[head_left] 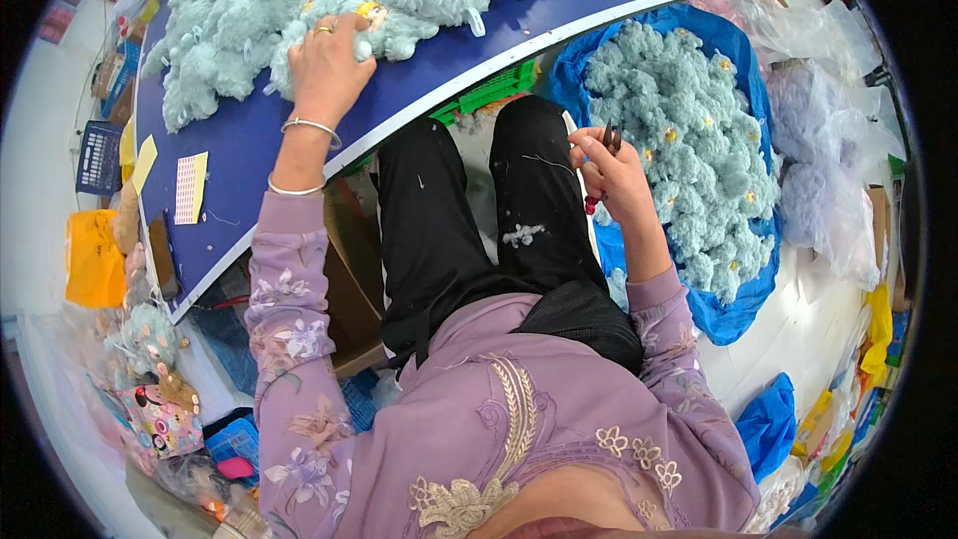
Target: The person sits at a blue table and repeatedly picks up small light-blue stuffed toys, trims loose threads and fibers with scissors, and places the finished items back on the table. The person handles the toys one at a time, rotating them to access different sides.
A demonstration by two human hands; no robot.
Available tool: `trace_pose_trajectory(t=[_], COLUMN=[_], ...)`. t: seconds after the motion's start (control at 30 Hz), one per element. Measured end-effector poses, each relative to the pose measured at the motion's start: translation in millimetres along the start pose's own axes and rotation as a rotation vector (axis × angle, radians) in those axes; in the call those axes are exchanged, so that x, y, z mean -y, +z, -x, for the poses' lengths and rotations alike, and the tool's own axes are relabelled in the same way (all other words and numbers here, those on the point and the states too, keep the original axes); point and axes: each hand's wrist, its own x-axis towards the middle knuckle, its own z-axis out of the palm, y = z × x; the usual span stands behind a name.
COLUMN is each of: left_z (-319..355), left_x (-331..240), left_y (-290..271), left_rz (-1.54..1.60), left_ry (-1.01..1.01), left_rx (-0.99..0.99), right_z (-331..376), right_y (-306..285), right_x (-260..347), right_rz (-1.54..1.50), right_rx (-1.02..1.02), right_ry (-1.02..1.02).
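A heap of fluffy pale-teal plush pieces (230,40) covers the far part of the blue table, some with small yellow patches and white loops. My left hand (331,75) reaches onto its near edge, fingers bent into the fluff of one piece beside a yellow patch (372,13); the fingertips are partly hidden. Over my right thigh, my right hand (617,180) is closed around a small pair of snips (612,138), dark jaws pointing up and a red handle end showing below. A thin pale thread (547,158) runs by its fingertips.
To my right, a large blue bag (733,314) holds many similar teal pieces. Clear bags of lilac fluff (813,150) stand beyond it. The blue table (499,45) has a pale edge and carries a sticker sheet (191,188). A green crate (489,90) sits beneath it.
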Motion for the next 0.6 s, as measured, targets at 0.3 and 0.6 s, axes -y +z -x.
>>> trace_pose_trajectory(t=[0.3,0.6], left_z=[-1.9,60.7], left_x=[74.8,-66.7], left_y=[-34.3,-47.0], left_rz=[0.273,1.757], left_ry=[-0.130,-0.113], left_rx=[-0.418,-0.561], right_z=[3.1,3.6], right_y=[1.7,61.9], right_x=[0.2,25.2], right_rz=[0.074,-0.103], right_rx=[0.011,0.299], right_ry=[0.013,0.009])
